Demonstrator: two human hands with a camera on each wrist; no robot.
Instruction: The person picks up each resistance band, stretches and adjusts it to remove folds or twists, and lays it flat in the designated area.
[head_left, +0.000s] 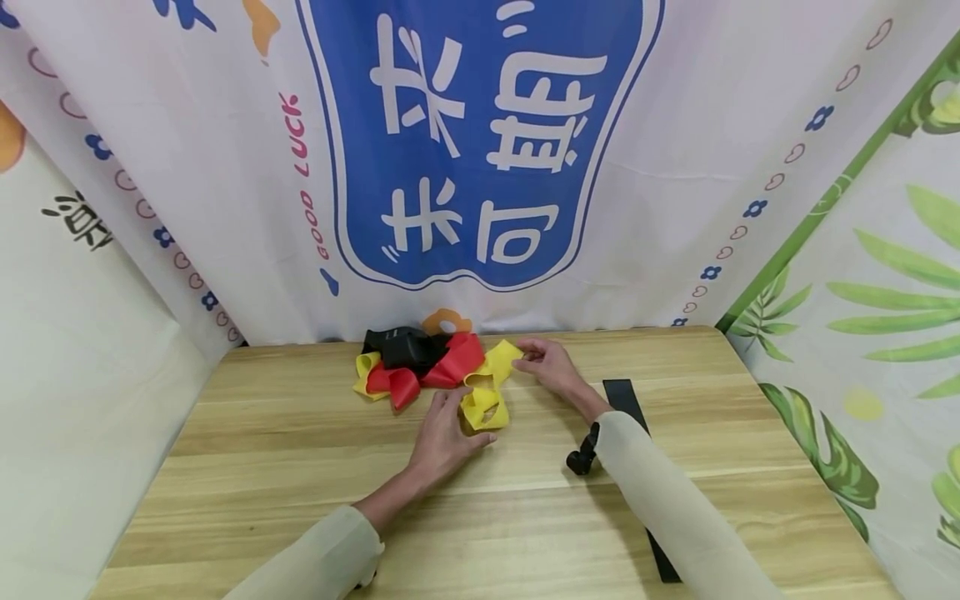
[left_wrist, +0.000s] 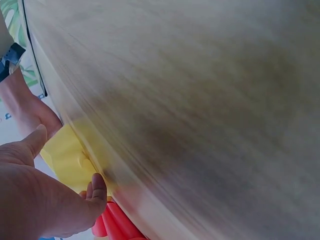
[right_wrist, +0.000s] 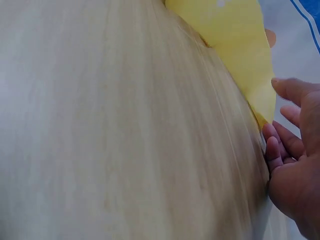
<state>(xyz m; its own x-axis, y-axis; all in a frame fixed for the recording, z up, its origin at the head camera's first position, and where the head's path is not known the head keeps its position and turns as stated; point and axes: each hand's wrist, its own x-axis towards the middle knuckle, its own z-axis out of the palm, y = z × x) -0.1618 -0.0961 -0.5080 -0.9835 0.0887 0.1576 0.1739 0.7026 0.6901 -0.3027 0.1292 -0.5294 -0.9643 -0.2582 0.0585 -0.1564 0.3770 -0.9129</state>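
A wide yellow ribbon-like band (head_left: pixel 504 360) lies in loose loops near the table's back edge. My left hand (head_left: pixel 441 442) is at its near loop, thumb spread away from the fingers; in the left wrist view the yellow band (left_wrist: pixel 70 155) shows just beyond the fingertips. At the far right end of the band is my right hand (head_left: pixel 553 368), its fingertips touching or very near the edge. The right wrist view shows that yellow end (right_wrist: pixel 250 75) beside loosely bent fingers (right_wrist: pixel 295 90). Neither hand visibly pinches the band.
Red bands (head_left: pixel 459 360) and a black bundle (head_left: pixel 405 346) are heaped left of the yellow one. A flat black strip (head_left: pixel 621 396) runs under the right forearm on the wooden table (head_left: pixel 262 500). A printed curtain (head_left: pixel 637 275) hangs right behind the table.
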